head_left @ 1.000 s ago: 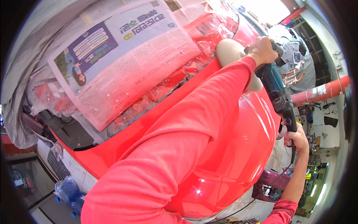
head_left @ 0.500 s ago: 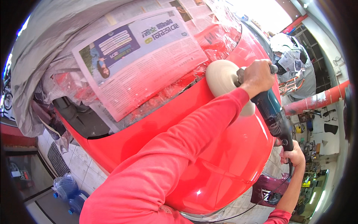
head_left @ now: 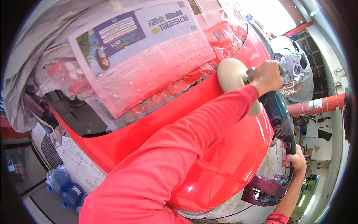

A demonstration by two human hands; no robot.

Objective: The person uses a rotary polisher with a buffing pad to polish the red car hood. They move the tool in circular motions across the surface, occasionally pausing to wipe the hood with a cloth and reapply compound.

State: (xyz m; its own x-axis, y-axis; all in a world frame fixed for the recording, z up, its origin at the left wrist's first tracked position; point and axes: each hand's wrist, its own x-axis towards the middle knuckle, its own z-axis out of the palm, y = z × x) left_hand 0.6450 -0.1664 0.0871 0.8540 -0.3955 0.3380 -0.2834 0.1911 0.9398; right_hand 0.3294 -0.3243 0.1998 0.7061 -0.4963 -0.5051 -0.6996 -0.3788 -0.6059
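Observation:
Both my hands grip a teal-and-black electric polisher point(head_left: 278, 112). My left hand point(head_left: 267, 77) is closed round its front handle, near the pale round buffing pad point(head_left: 232, 74). Farther back, my right hand point(head_left: 297, 159) is wrapped round the black rear grip; some of its fingers are hidden. The pad looks blurred and rests against the glossy red car panel point(head_left: 156, 117), beside its upper edge. My left sleeve crosses the panel and covers part of it and of the pad.
Newspaper point(head_left: 164, 56) and plastic film mask the car above the panel; a grey cover point(head_left: 35, 48) drapes the left. A red post point(head_left: 317, 106) stands at right. A purple bumper point(head_left: 263, 188) and a power cord lie below. Blue water bottles point(head_left: 72, 195) sit lower left.
The polisher and both hands have shifted slightly right in the picture, the pad staying against the panel. The view has also moved a little. Both grips are unchanged.

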